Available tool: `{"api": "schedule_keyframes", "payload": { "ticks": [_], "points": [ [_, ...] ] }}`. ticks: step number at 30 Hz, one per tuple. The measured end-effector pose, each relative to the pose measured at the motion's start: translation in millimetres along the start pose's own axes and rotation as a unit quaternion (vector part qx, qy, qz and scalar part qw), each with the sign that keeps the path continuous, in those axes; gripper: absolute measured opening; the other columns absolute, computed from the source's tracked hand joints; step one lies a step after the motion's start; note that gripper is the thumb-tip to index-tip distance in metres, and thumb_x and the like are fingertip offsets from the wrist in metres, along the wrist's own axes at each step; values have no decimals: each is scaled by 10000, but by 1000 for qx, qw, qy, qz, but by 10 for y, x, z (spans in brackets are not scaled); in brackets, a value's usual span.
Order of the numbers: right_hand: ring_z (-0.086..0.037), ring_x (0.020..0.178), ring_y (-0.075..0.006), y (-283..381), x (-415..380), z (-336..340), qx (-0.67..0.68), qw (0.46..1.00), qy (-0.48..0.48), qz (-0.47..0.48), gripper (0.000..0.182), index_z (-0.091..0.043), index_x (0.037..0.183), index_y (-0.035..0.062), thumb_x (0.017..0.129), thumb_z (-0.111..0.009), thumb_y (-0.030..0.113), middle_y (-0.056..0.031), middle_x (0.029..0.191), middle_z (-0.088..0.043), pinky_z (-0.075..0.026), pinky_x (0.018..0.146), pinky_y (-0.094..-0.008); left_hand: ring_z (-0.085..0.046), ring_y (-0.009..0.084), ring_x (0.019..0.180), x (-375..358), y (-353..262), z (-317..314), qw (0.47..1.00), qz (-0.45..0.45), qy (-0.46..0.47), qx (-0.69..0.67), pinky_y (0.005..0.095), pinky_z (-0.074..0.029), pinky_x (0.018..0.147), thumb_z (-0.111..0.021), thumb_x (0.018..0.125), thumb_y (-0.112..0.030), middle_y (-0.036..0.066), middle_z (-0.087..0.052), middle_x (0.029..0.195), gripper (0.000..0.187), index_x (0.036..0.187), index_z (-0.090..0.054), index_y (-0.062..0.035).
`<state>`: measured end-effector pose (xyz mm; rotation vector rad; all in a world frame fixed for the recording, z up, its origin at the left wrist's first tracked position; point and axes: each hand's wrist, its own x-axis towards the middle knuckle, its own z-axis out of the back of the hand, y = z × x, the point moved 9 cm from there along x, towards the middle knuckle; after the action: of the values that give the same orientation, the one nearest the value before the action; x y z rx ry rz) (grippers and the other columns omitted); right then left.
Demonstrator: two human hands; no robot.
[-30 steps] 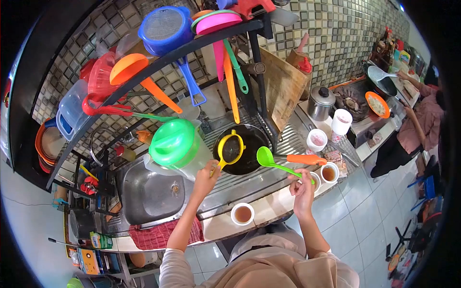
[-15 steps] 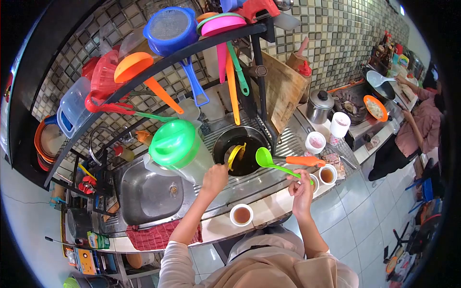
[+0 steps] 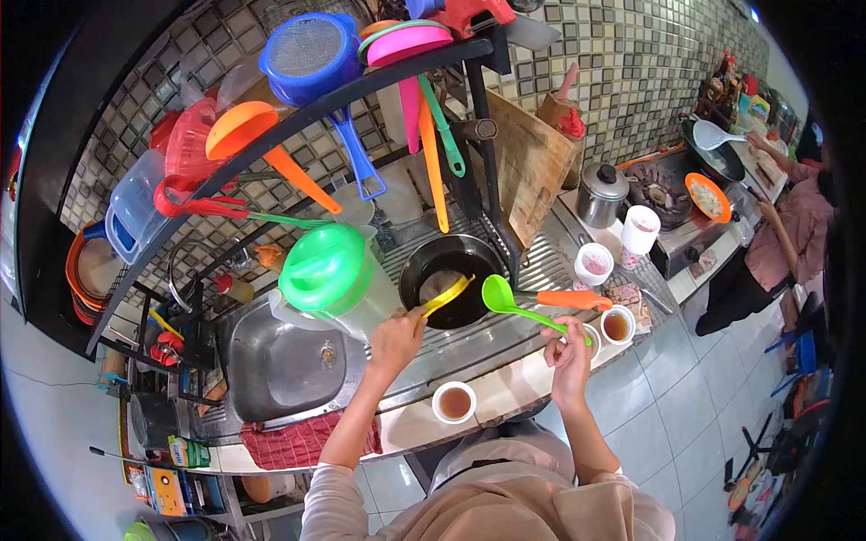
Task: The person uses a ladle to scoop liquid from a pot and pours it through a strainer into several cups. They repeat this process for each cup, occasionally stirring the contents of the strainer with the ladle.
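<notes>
"One view is supplied, from the head camera. What is the condition of your left hand (image 3: 397, 344)?"

"Your left hand is closed on the handle of the yellow strainer (image 3: 448, 297). Its rim is tilted and appears nearly edge-on, with the mesh on the upper-left side."

"Where is the yellow strainer relative to the pan (image 3: 415, 265)?"

"Within the pan's outline, as viewed from your head. The pan rests on the ribbed drainboard (image 3: 543, 261) and contains dark liquid (image 3: 474, 307). You cannot determine from this angle whether the mesh touches the liquid."

"State the condition of your right hand (image 3: 568, 358)."

"Your right hand grips the green ladle (image 3: 498, 293) near the end of its handle. The ladle's bowl is at the right edge of the pan; contact between the two cannot be confirmed. An orange handle (image 3: 575, 299) lies just beyond the ladle."

"Which items are adjacent to your hands?"

"Beside your right hand, locate a partly hidden white cup (image 3: 596, 345) and, next to it, a right-hand tea-coloured cup (image 3: 618, 325). A front tea-coloured cup (image 3: 454, 402) stands on the counter (image 3: 516, 388), between your forearms. Beyond your left hand, the green-lidded pitcher (image 3: 327, 269) stands upright, left of the pan. The sink (image 3: 289, 365) is to your left, with a red cloth (image 3: 307, 442) over the counter edge in front of it."
</notes>
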<state>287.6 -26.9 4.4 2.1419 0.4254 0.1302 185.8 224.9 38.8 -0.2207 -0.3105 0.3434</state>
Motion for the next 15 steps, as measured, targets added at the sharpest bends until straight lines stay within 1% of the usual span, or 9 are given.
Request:
{"api": "schedule_keyframes", "payload": {
  "ticks": [1,2,4,7,9,10,14,15],
  "points": [
    [-364,449,-81,-3,4,0,0,1000,0,0,270,-501,957,50,875,-430,298,-96,770,-553,-270,438,-192,-595,321,620,-7,-5,-49,1000,-8,19,19,406,-480,546,-554,795,-190,167,-578,733,170,931,-602,-101],
    [-364,449,-81,-9,9,-1,-2,1000,1,0,268,-501,957,51,877,-428,297,-96,771,-554,-271,437,-193,-595,321,620,-13,-8,-65,1000,-8,19,19,406,-480,546,-554,795,-190,167,-578,733,170,931,-602,-101],
    [-364,448,-82,-38,18,3,-4,1000,2,-1,266,-502,957,52,878,-426,295,-96,771,-555,-271,437,-194,-600,310,615,-20,-63,-116,996,-21,28,78,393,-483,535,-585,766,-188,144,-563,756,162,909,-606,-114],
    [-366,448,-82,-65,32,21,0,1000,-1,0,263,-501,957,52,881,-421,291,-97,772,-557,-271,436,-193,-605,296,619,8,-133,-138,994,-16,27,102,375,-488,526,-604,748,-185,126,-543,781,159,891,-611,-116],
    [-325,436,-65,-59,30,6,-1,1000,-2,5,264,-497,937,57,894,-405,301,-78,764,-547,-255,413,-184,-606,292,622,44,-92,-171,993,-9,22,114,370,-491,526,-604,749,-187,125,-540,793,163,895,-611,-117],
    [-325,436,-65,-53,26,-1,-1,1000,-2,5,264,-497,937,57,894,-405,301,-78,764,-547,-255,413,-184,-607,288,626,65,-73,-175,992,-3,18,126,364,-493,526,-605,749,-189,124,-537,806,166,899,-612,-118],
    [-335,439,-66,-41,22,-14,-7,1000,-6,5,268,-500,936,54,891,-409,302,-79,765,-546,-262,415,-185,-600,296,635,118,-45,-208,994,14,10,104,372,-490,548,-602,757,-189,126,-552,776,175,923,-637,-143],
    [-337,439,-67,-46,22,-14,-6,1000,-6,4,268,-500,937,53,891,-410,302,-80,765,-546,-264,415,-186,-600,295,635,126,-40,-275,996,1,29,79,375,-491,553,-598,762,-198,127,-554,779,175,922,-643,-145]
  ]
}}
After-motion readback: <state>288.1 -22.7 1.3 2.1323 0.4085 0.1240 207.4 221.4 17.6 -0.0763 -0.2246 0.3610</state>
